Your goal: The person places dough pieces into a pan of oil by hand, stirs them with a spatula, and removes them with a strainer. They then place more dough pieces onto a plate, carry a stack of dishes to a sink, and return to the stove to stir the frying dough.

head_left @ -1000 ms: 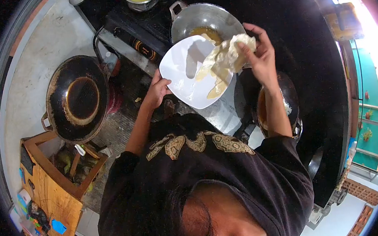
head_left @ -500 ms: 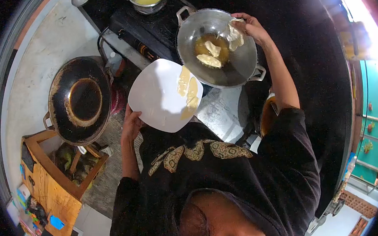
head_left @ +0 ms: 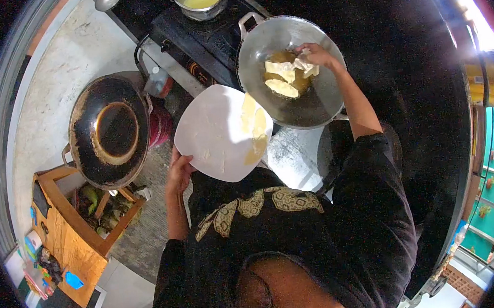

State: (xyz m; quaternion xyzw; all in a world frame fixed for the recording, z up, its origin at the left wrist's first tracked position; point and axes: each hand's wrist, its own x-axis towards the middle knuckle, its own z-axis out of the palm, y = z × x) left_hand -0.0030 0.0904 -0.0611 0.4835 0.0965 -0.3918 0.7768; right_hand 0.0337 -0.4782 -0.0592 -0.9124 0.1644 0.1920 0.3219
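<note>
My left hand (head_left: 179, 171) grips the near-left edge of a white squarish plate (head_left: 208, 136), held tilted beside the wok. Along its right side lie flat, pale yellow pieces (head_left: 255, 125), and thin smears mark the rest of its surface. Over the large grey metal wok (head_left: 328, 99), my right hand (head_left: 318, 56) pinches a limp, batter-coated piece (head_left: 308, 69), low above the oil (head_left: 306, 84). Two more pale pieces are in the oil: an oval battered piece (head_left: 282, 88) and a folded-looking battered piece (head_left: 278, 69) touching or close to the held one.
Behind the wok, a small metal pot (head_left: 202, 1) of yellow liquid stands on the black stove (head_left: 178, 36). A dark, stained wok (head_left: 80, 140) is at the left, above a wooden cabinet (head_left: 73, 252). A ladle-like metal utensil (head_left: 108, 0) shows at the top left.
My right hand has moved left and down toward the wok's middle, bringing the battered piece from near the rim to the oil. The left hand still holds the plate.
</note>
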